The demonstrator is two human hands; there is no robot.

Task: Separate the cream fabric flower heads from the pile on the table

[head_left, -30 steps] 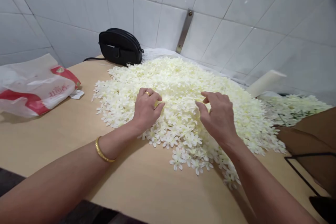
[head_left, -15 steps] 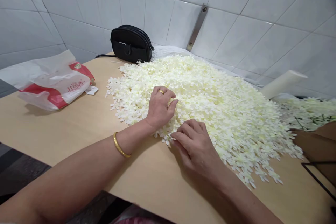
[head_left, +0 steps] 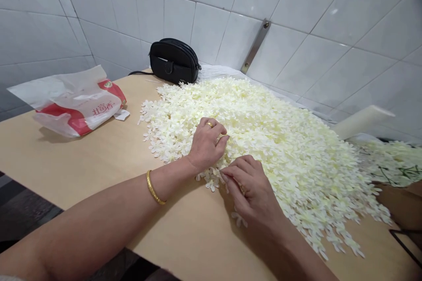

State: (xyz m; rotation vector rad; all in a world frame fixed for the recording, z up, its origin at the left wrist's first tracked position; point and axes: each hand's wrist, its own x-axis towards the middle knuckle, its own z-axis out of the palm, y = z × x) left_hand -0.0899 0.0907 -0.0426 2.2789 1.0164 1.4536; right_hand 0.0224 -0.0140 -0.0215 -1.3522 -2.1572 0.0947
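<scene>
A wide heap of white and pale yellow artificial flower heads (head_left: pixel 283 140) is spread over the table. On the heap's near left part rests my left hand (head_left: pixel 209 144), fingers curled and thumb close to the forefinger; what lies between them is hidden. My right hand (head_left: pixel 252 191) is at the near edge, lower and to the right. Its thumb and forefinger meet in a pinch beside some petals, and anything held there is too small to make out. A loose flower (head_left: pixel 239 219) shows under the right palm.
A black bag (head_left: pixel 173 63) stands behind the heap. To the left, a red and white plastic bag (head_left: pixel 77 109) lies on the brown tabletop (head_left: pixel 178 237). A white roll (head_left: pixel 362 122) and green-stemmed flowers (head_left: pixel 395 173) are at the right, near a tiled wall (head_left: pixel 211 26).
The whole view has shifted, so everything sits slightly lower and further right. My right hand has turned a little, and a loose flower now shows beneath it. My left hand keeps its curled pose.
</scene>
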